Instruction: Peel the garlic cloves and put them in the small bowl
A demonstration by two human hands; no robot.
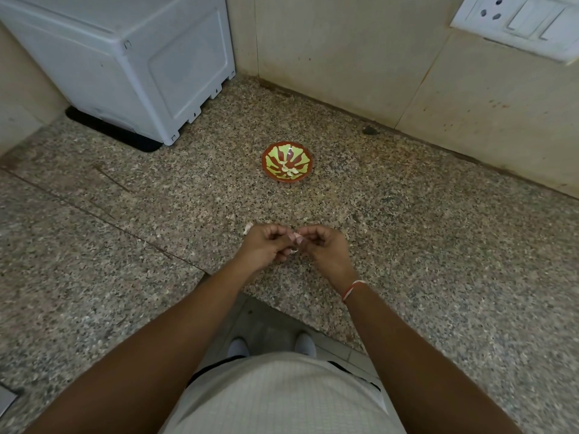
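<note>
Head view:
L hand (263, 247): my fingers curled, pinching the garlic clove (296, 238) from the left.
R hand (324, 245): my fingers curled, pinching the same clove from the right; red-white thread (352, 289) on wrist.
Clove: held betw. both hands, above the granite counter (423, 230), near its front edge; mostly hidden by fingers.
Small bowl (287, 162): red w/ yellow-green pattern, on counter beyond my hands, well apart; pale peeled cloves (289, 170) inside.
Peel scrap (247, 228): on counter just beside L hand.
Back left: white appliance (131, 61).

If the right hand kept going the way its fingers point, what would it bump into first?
The right hand points leftward at the left hand, so it would first meet the garlic clove pinched between them, then the left hand's fingers. Depth looks matched, since both already touch the clove.
</note>
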